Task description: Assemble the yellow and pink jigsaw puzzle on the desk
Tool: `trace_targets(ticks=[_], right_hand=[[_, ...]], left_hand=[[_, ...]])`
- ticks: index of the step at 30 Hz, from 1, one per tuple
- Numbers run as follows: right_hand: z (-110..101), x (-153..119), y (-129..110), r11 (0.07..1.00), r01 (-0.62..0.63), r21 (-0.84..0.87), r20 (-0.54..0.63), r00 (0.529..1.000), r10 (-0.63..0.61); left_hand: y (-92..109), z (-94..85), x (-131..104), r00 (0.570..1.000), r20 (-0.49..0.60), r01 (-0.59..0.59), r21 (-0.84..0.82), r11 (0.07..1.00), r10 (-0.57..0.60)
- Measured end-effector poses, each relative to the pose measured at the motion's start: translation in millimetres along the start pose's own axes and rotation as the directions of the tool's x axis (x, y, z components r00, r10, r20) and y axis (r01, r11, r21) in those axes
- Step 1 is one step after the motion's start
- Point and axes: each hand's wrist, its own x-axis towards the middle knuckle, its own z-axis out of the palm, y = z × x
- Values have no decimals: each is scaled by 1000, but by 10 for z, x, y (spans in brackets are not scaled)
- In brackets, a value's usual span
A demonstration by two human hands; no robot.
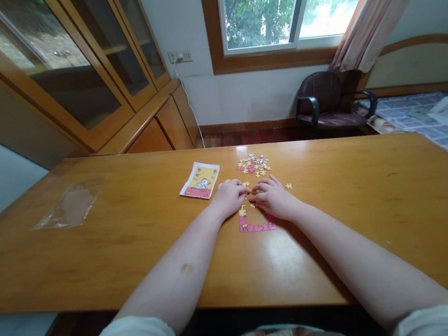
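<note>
Left hand (229, 197), right hand (271, 197) at puzzle (258, 228)'s far end; grip can't be told. Dragging either could split it.

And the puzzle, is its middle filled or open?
Open where visible: the table shows above the pink edge of the puzzle. The left hand and right hand hide its upper part; I cannot tell there.

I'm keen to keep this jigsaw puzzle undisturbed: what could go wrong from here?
1. The right hand partly covers the joined jigsaw border, so it might nudge pieces apart.
2. A single yellow jigsaw piece lies just right of that hand and could get knocked aside.
3. The heap of loose pieces lies just beyond both hands; a forward brush might scatter it.
</note>
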Motion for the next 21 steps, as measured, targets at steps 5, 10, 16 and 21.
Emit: trace_targets(ticks=[5, 10, 16, 21], right_hand=[[16, 35, -9, 999, 3, 33, 19, 1000, -3], [-65, 38, -50, 998, -12, 65, 50, 999, 9], [-134, -6, 81, 943, -176, 282, 2, 983, 182], [-156, 2, 146, 820, -367, 440, -81, 893, 443]], left_hand=[[-10, 9, 1, 1000, -3, -3, -2, 1000, 3], [-32, 18, -2, 1000, 0, -4, 3, 1000, 4], [-70, -31, 1, 999, 18, -37, -50, 998, 38], [-145, -57, 25, 979, -131, 143, -81, 986, -153]])
